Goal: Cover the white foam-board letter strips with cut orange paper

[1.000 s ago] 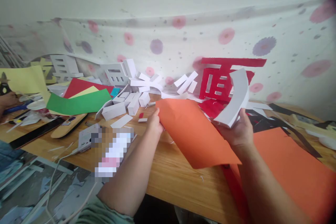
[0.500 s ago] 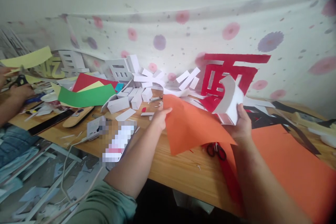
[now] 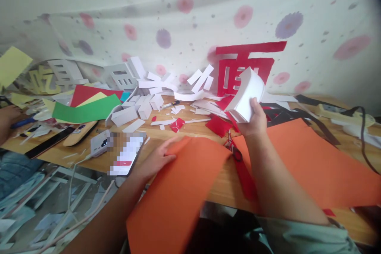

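My left hand (image 3: pixel 162 158) is closed on the upper left edge of an orange sheet (image 3: pixel 181 190), which hangs over the table's front edge. In my right hand (image 3: pixel 256 121) a curved white block (image 3: pixel 248 93) is gripped, raised above the table. Dark-handled scissors (image 3: pixel 236 152) lie between the held sheet and my right forearm, close to a red strip (image 3: pixel 244 178). Under and beside that forearm lies a larger orange sheet (image 3: pixel 303 162). A red cut-out character (image 3: pixel 250 49) stands behind the white block, against the floral cloth.
White block pieces (image 3: pixel 127 115) and a green sheet (image 3: pixel 86 109) sit left of centre. A phone (image 3: pixel 127 154) and a white box with a cable (image 3: pixel 99 143) are near the front edge. Another person's hand (image 3: pixel 8 117) is at the far left. A power strip (image 3: pixel 333 112) lies at the right.
The held orange sheet has moved down and left with my left hand, uncovering red and white scraps. My right hand and the white block appear higher and further left. The view has shifted.
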Tool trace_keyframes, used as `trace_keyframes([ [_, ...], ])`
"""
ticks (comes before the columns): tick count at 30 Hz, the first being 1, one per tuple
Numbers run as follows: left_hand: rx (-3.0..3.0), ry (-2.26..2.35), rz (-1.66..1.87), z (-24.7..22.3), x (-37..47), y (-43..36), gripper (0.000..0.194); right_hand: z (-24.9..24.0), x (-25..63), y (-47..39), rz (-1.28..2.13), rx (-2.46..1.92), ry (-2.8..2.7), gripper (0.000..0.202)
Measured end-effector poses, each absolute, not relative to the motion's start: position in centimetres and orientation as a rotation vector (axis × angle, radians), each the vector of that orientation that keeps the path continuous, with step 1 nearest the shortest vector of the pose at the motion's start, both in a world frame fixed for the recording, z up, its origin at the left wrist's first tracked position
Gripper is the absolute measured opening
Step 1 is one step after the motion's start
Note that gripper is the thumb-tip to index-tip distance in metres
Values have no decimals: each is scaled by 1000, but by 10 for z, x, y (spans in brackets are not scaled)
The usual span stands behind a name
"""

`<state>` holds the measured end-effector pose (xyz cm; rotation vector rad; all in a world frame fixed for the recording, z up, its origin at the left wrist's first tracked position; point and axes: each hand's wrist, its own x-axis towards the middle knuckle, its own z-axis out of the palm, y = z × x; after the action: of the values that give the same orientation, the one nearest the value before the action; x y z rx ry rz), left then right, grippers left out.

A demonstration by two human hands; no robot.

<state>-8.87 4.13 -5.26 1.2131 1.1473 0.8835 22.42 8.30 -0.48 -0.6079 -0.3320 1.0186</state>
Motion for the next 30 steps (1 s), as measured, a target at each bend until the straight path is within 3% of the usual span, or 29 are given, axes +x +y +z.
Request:
trace_keyframes([
  [3, 1537, 1063, 508, -56, -81, 48, 20, -5, 223, 81, 1014, -621, -324, 18],
  [5, 1616, 1049, 464, -57, -74, 55, 16, -4, 223, 80, 1007, -626, -320, 20],
  [20, 1308, 1143, 1059, -72, -34, 168, 27, -5, 228, 81, 984, -659, -336, 18],
  [30, 1218, 977, 1359, -20, -35, 122, 36, 6, 228, 70, 924, -582, -361, 19],
])
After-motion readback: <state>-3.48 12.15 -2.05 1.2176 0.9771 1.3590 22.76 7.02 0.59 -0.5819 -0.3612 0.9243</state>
